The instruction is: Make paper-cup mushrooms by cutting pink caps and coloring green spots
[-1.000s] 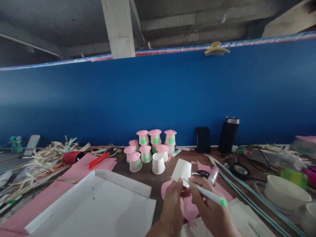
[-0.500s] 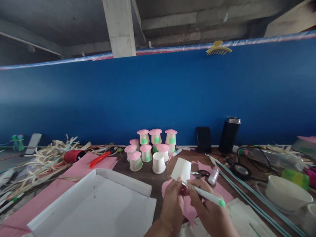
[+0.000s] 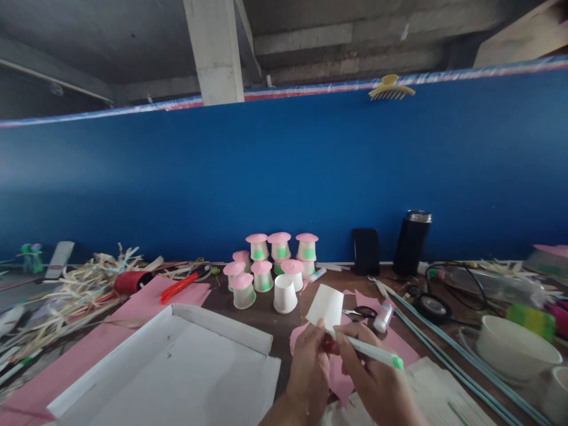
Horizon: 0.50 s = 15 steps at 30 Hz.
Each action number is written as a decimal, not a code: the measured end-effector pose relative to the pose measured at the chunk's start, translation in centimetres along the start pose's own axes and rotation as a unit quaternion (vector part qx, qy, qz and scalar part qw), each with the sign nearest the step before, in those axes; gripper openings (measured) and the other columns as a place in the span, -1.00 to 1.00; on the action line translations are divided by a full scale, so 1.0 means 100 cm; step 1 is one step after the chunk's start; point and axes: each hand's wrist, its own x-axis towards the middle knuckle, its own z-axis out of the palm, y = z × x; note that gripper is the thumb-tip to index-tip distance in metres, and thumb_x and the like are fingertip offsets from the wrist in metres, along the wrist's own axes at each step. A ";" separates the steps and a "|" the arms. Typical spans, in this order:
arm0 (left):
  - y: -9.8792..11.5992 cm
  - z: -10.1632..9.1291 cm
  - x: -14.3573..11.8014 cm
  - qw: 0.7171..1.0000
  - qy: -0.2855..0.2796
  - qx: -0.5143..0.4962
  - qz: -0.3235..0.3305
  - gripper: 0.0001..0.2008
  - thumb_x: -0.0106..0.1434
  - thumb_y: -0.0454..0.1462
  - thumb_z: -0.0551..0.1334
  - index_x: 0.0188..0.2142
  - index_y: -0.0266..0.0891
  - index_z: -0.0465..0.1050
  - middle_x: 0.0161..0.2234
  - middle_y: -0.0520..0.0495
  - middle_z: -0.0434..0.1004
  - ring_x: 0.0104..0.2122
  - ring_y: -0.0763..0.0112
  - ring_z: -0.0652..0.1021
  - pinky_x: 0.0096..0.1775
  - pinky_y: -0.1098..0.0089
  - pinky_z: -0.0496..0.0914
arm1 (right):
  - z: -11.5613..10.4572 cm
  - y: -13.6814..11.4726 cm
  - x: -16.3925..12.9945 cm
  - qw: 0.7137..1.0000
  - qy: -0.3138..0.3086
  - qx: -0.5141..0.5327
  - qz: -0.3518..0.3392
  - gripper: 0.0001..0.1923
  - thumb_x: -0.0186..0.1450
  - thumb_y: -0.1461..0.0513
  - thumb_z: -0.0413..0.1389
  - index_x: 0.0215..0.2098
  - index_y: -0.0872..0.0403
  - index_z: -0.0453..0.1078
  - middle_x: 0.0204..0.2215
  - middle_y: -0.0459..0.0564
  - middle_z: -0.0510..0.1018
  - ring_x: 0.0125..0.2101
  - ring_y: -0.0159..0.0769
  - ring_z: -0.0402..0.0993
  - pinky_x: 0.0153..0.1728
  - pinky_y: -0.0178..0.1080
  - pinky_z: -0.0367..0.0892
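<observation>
My left hand (image 3: 309, 361) is closed around the near end of a white paper cup (image 3: 326, 305), which is tilted with its plain side facing up. In my right hand (image 3: 370, 370) is a white marker pen (image 3: 370, 350) with a green end pointing right. The pen's tip is hidden behind my fingers, close to the cup's lower edge. Pink paper pieces (image 3: 341, 378) lie under both hands. Just beyond the cup are scissors with black handles (image 3: 366, 312) and a small clear bottle (image 3: 384, 316).
Several cups with pink paper tops (image 3: 261, 275) stand at the back, beside one uncovered white cup (image 3: 284, 294). A white box lid (image 3: 213, 367) takes up the front left. To the right are a black flask (image 3: 412, 242), blue tubes (image 3: 461, 361) and a white bowl (image 3: 517, 349).
Both hands, the cup and the pen keep almost the same position. Only a very slight shift of the view shows.
</observation>
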 end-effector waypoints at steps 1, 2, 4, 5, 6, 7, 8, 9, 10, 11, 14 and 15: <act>-0.001 0.000 0.001 1.000 -0.004 -0.019 -0.004 -0.71 0.17 -0.15 0.19 -0.63 -0.20 0.36 -0.66 -0.02 0.31 -0.60 0.39 0.34 -0.48 0.38 0.31 | 0.000 -0.001 0.000 1.000 0.003 0.000 0.000 -0.85 0.35 0.16 -0.03 -0.26 0.00 0.36 -0.47 -0.14 0.52 -0.52 -0.42 0.45 -0.44 -0.39 0.34; -0.003 0.000 0.003 0.999 -0.004 -0.046 -0.010 -0.73 0.15 -0.17 0.22 -0.63 -0.21 0.35 -0.66 0.00 0.31 -0.61 0.42 0.34 -0.48 0.40 0.31 | 0.000 -0.002 0.000 1.000 0.009 -0.002 -0.003 -0.84 0.35 0.16 -0.03 -0.27 0.00 0.36 -0.47 -0.13 0.53 -0.51 -0.41 0.45 -0.44 -0.39 0.34; -0.005 -0.001 0.006 0.993 0.008 -0.116 -0.030 -0.79 0.09 -0.24 0.28 -0.61 -0.24 0.35 -0.64 0.03 0.32 -0.59 0.47 0.34 -0.46 0.44 0.30 | -0.002 -0.005 0.001 0.999 0.028 -0.010 -0.018 -0.84 0.34 0.16 -0.02 -0.30 0.01 0.38 -0.47 -0.11 0.53 -0.50 -0.40 0.47 -0.45 -0.39 0.35; -0.006 -0.002 0.009 0.986 0.019 -0.155 -0.049 -0.81 0.06 -0.28 0.31 -0.58 -0.26 0.35 -0.61 0.03 0.33 -0.57 0.49 0.36 -0.46 0.46 0.30 | -0.003 -0.007 0.001 0.999 0.040 -0.016 -0.031 -0.84 0.33 0.17 -0.01 -0.30 0.01 0.38 -0.47 -0.10 0.54 -0.49 -0.39 0.48 -0.45 -0.39 0.36; -0.007 -0.004 0.011 0.979 0.025 -0.190 -0.074 -0.84 0.05 -0.31 0.32 -0.55 -0.28 0.36 -0.59 0.02 0.35 -0.55 0.49 0.38 -0.45 0.47 0.30 | -0.004 -0.008 0.001 0.997 0.053 -0.023 -0.048 -0.85 0.33 0.17 0.00 -0.29 0.02 0.39 -0.45 -0.09 0.54 -0.47 -0.38 0.49 -0.44 -0.39 0.37; -0.008 -0.005 0.013 0.974 0.050 -0.206 -0.080 -0.82 0.06 -0.32 0.32 -0.55 -0.28 0.33 -0.61 0.03 0.33 -0.57 0.50 0.37 -0.46 0.47 0.30 | -0.006 -0.009 0.002 0.995 0.067 -0.029 -0.064 -0.86 0.32 0.18 0.01 -0.26 0.02 0.39 -0.44 -0.07 0.55 -0.46 -0.37 0.50 -0.42 -0.39 0.38; -0.009 -0.007 0.015 0.971 0.076 -0.211 -0.088 -0.82 0.08 -0.33 0.30 -0.54 -0.28 0.32 -0.61 0.03 0.32 -0.58 0.51 0.37 -0.47 0.47 0.30 | -0.008 -0.009 0.002 0.993 0.083 -0.035 -0.075 -0.86 0.32 0.19 0.01 -0.22 0.02 0.39 -0.42 -0.06 0.56 -0.45 -0.37 0.51 -0.41 -0.39 0.40; -0.009 -0.009 0.017 0.969 0.093 -0.208 -0.093 -0.83 0.11 -0.34 0.28 -0.53 -0.29 0.31 -0.61 0.03 0.31 -0.58 0.50 0.37 -0.48 0.47 0.30 | -0.010 -0.010 0.002 0.991 0.098 -0.042 -0.084 -0.84 0.31 0.19 0.02 -0.19 0.02 0.38 -0.42 -0.05 0.56 -0.45 -0.36 0.51 -0.41 -0.38 0.41; -0.009 -0.011 0.019 0.969 0.103 -0.206 -0.089 -0.85 0.13 -0.35 0.26 -0.51 -0.29 0.31 -0.60 0.02 0.31 -0.58 0.50 0.37 -0.49 0.47 0.30 | -0.012 -0.010 0.003 0.988 0.114 -0.049 -0.088 -0.83 0.31 0.19 0.02 -0.16 0.02 0.38 -0.42 -0.04 0.57 -0.45 -0.34 0.52 -0.41 -0.37 0.42; -0.009 -0.013 0.020 0.968 0.109 -0.206 -0.088 -0.87 0.15 -0.35 0.24 -0.48 -0.29 0.31 -0.59 0.02 0.31 -0.59 0.50 0.38 -0.50 0.47 0.31 | -0.014 -0.009 0.004 0.986 0.128 -0.056 -0.090 -0.81 0.31 0.19 0.02 -0.15 0.02 0.38 -0.42 -0.03 0.57 -0.46 -0.33 0.52 -0.42 -0.37 0.43; -0.008 -0.016 0.023 0.965 0.111 -0.219 -0.092 -0.91 0.19 -0.36 0.20 -0.42 -0.30 0.30 -0.58 0.03 0.29 -0.60 0.52 0.37 -0.52 0.48 0.30 | -0.016 -0.005 0.006 0.980 0.160 -0.073 -0.091 -0.79 0.29 0.17 0.04 -0.13 0.03 0.39 -0.37 0.00 0.59 -0.42 -0.29 0.55 -0.40 -0.35 0.46; -0.007 -0.016 0.023 0.964 0.111 -0.223 -0.096 -0.91 0.20 -0.35 0.20 -0.42 -0.29 0.30 -0.58 0.04 0.29 -0.60 0.52 0.37 -0.53 0.48 0.30 | -0.015 -0.003 0.006 0.979 0.164 -0.073 -0.093 -0.78 0.29 0.17 0.04 -0.12 0.04 0.39 -0.32 0.02 0.59 -0.37 -0.27 0.56 -0.37 -0.34 0.46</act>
